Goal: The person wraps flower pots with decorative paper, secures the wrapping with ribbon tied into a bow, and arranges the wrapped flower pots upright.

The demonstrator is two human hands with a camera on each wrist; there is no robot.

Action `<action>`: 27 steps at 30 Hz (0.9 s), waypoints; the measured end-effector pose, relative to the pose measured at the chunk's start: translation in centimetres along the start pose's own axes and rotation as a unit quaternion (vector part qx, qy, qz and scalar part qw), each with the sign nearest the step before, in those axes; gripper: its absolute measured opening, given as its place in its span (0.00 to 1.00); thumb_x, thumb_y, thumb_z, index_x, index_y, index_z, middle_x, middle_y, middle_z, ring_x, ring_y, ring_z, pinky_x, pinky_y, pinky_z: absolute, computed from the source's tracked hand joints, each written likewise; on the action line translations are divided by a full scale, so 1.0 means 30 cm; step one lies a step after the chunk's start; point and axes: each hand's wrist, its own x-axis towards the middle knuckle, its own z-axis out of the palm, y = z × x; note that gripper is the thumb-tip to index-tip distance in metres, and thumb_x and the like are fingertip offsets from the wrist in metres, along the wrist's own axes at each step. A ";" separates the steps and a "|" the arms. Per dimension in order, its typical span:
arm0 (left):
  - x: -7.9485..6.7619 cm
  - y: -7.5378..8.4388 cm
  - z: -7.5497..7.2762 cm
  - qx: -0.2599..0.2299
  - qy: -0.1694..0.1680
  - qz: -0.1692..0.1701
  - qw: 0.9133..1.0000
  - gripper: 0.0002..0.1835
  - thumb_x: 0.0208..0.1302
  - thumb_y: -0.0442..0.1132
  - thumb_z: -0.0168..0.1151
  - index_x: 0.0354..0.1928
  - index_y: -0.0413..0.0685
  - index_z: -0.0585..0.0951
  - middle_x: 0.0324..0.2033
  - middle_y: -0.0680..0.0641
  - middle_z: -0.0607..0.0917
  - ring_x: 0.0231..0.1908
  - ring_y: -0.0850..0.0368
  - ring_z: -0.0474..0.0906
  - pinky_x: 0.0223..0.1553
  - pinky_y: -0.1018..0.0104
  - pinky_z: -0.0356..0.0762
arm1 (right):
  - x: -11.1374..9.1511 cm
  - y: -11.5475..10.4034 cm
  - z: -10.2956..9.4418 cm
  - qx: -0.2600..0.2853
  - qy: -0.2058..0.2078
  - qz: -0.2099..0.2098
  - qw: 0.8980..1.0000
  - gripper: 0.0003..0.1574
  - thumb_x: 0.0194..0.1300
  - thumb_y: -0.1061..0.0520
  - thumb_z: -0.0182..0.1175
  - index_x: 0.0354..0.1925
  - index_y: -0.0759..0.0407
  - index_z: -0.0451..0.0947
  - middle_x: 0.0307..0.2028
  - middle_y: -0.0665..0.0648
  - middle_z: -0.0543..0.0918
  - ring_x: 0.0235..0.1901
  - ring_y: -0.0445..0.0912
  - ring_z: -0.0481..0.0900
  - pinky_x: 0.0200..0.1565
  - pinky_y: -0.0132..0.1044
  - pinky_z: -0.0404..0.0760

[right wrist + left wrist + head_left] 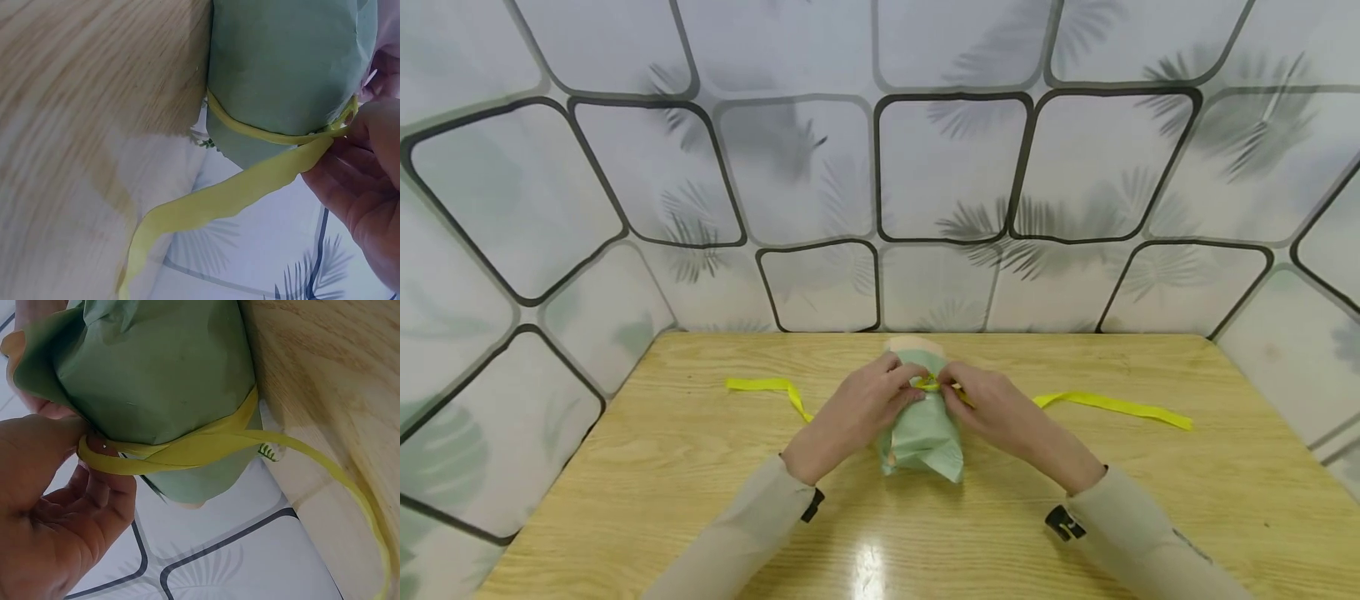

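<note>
A pale green paper-wrapped bundle [928, 433] lies on the table with its wide end toward me. A yellow ribbon [206, 447] passes round it, and its two tails trail out to the left and right over the wood. On the bundle's left side, my left hand [868, 400] pinches the ribbon between thumb and fingers. From the right, my right hand [1000, 408] pinches the ribbon too, close to the left fingertips. The crossing of the ribbon is partly hidden by the fingers. In the right wrist view, the ribbon [225, 197] hangs from the right fingertips.
The wooden table [685, 500] reaches back to a patterned cloth wall [955, 167] just behind the bundle. Small green leaf sprigs [269, 452] show beside the bundle. Dark straps [1064, 523] stick out at the sleeve cuffs.
</note>
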 end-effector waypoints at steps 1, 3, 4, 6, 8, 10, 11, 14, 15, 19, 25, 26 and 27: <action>0.000 0.000 0.000 -0.001 -0.005 -0.001 1.000 0.10 0.70 0.38 0.66 0.50 0.45 0.84 0.34 0.49 0.80 0.31 0.61 0.77 0.32 0.75 0.76 | -0.001 0.000 0.001 0.002 0.000 0.005 1.000 0.07 0.66 0.72 0.61 0.40 0.63 0.78 0.31 0.54 0.85 0.27 0.37 0.78 0.28 0.28 0.78; 0.002 -0.002 0.001 -0.009 -0.017 -0.008 1.000 0.08 0.72 0.37 0.64 0.49 0.45 0.85 0.35 0.48 0.79 0.30 0.61 0.74 0.31 0.76 0.74 | 0.000 0.002 0.002 0.008 0.002 0.011 1.000 0.08 0.66 0.72 0.62 0.39 0.62 0.78 0.32 0.54 0.85 0.29 0.39 0.82 0.30 0.29 0.82; 0.004 -0.006 0.004 -0.018 -0.025 -0.015 0.999 0.08 0.73 0.37 0.62 0.48 0.44 0.85 0.35 0.48 0.79 0.30 0.61 0.72 0.31 0.75 0.73 | 0.000 0.003 0.003 0.011 0.003 0.015 1.000 0.08 0.66 0.73 0.61 0.39 0.62 0.77 0.32 0.54 0.86 0.30 0.40 0.84 0.31 0.29 0.83; 0.012 -0.013 0.007 -0.049 -0.045 -0.033 0.997 0.08 0.76 0.37 0.59 0.48 0.42 0.85 0.36 0.47 0.79 0.31 0.61 0.70 0.32 0.74 0.72 | 0.002 0.004 0.002 0.019 0.008 0.018 1.000 0.09 0.66 0.73 0.61 0.40 0.62 0.78 0.32 0.55 0.86 0.31 0.42 0.87 0.32 0.31 0.86; 0.020 -0.024 0.007 -0.084 -0.069 -0.054 0.993 0.10 0.78 0.38 0.56 0.46 0.41 0.84 0.36 0.46 0.79 0.32 0.60 0.68 0.33 0.73 0.71 | 0.005 0.006 0.007 0.014 0.013 0.020 1.000 0.08 0.66 0.73 0.62 0.40 0.62 0.78 0.32 0.55 0.86 0.31 0.43 0.87 0.32 0.31 0.86; 0.030 -0.032 0.002 -0.131 -0.095 -0.086 0.983 0.12 0.79 0.38 0.54 0.44 0.40 0.84 0.33 0.46 0.78 0.32 0.59 0.67 0.33 0.71 0.69 | 0.008 0.009 0.011 0.007 0.017 0.019 1.000 0.08 0.66 0.72 0.62 0.39 0.62 0.78 0.31 0.54 0.86 0.28 0.41 0.84 0.29 0.30 0.84; 0.035 -0.034 -0.004 -0.155 -0.108 -0.104 0.976 0.13 0.79 0.39 0.53 0.43 0.40 0.84 0.31 0.46 0.78 0.31 0.59 0.67 0.33 0.70 0.68 | 0.010 0.011 0.012 0.004 0.020 0.016 1.000 0.09 0.66 0.72 0.63 0.40 0.62 0.78 0.31 0.54 0.86 0.27 0.40 0.84 0.29 0.29 0.83; 0.045 -0.038 -0.017 -0.233 -0.136 -0.166 0.948 0.15 0.81 0.40 0.50 0.41 0.42 0.83 0.26 0.49 0.73 0.29 0.58 0.65 0.32 0.69 0.65 | 0.014 0.017 0.015 -0.003 0.028 0.004 1.000 0.09 0.65 0.72 0.64 0.40 0.62 0.78 0.32 0.54 0.86 0.27 0.39 0.81 0.28 0.29 0.81; 0.048 -0.038 -0.020 -0.259 -0.141 -0.187 0.937 0.15 0.82 0.40 0.49 0.40 0.42 0.83 0.25 0.50 0.72 0.28 0.58 0.65 0.32 0.69 0.65 | 0.014 0.018 0.013 -0.002 0.028 -0.001 1.000 0.09 0.65 0.73 0.64 0.40 0.61 0.79 0.32 0.54 0.86 0.27 0.39 0.81 0.29 0.30 0.81; 0.050 -0.032 -0.026 -0.333 -0.142 -0.244 0.900 0.16 0.82 0.42 0.47 0.42 0.42 0.82 0.25 0.51 0.71 0.26 0.58 0.64 0.31 0.68 0.64 | 0.010 0.019 -0.002 0.012 0.015 -0.016 1.000 0.10 0.63 0.71 0.67 0.42 0.61 0.84 0.34 0.54 0.88 0.30 0.40 0.83 0.31 0.33 0.84; 0.029 -0.021 -0.026 -0.333 -0.099 -0.291 0.891 0.13 0.79 0.43 0.54 0.49 0.46 0.85 0.39 0.47 0.84 0.35 0.58 0.75 0.37 0.67 0.75 | 0.002 0.016 -0.011 0.021 -0.006 -0.012 1.000 0.07 0.65 0.66 0.68 0.42 0.60 0.85 0.38 0.53 0.87 0.32 0.39 0.82 0.32 0.34 0.84; 0.023 -0.020 -0.025 -0.331 -0.088 -0.302 0.890 0.12 0.78 0.43 0.56 0.49 0.46 0.85 0.41 0.47 0.85 0.36 0.57 0.77 0.37 0.66 0.78 | 0.000 0.015 -0.011 0.017 -0.009 -0.013 1.000 0.06 0.65 0.66 0.68 0.41 0.60 0.84 0.39 0.53 0.86 0.33 0.40 0.82 0.33 0.33 0.83; 0.018 -0.020 -0.023 -0.328 -0.076 -0.314 0.888 0.11 0.77 0.43 0.58 0.48 0.46 0.85 0.40 0.46 0.85 0.36 0.57 0.79 0.37 0.66 0.80 | -0.003 0.013 -0.010 0.009 -0.011 -0.015 1.000 0.05 0.65 0.67 0.67 0.40 0.60 0.83 0.40 0.53 0.85 0.34 0.40 0.82 0.34 0.33 0.83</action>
